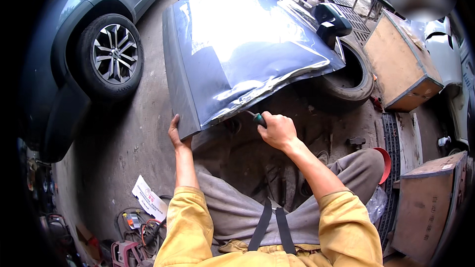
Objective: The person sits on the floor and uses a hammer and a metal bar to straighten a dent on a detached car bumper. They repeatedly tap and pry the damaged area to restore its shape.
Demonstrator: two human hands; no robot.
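Observation:
A blue-grey car door (pixel 210 76) lies in front of me, its near edge bent and creased. My left hand (pixel 177 132) grips its near left corner, with some of the fingers hidden by the panel. In my right hand (pixel 278 129) is a screwdriver (pixel 259 119) with a green and black handle, held in closed fingers. The thin metal shaft points left toward the underside of the door's damaged edge; I cannot tell whether its tip touches. A black side mirror (pixel 332 21) stands on the door's far right side.
A loose tyre (pixel 363 71) lies under the door's right side. Wooden boxes (pixel 398 64) stand to the right. A hammer (pixel 357 142) is on the floor by my knee. On the left is a parked car (pixel 64 24); cables and a white printed sheet (pixel 148 198) lie nearer.

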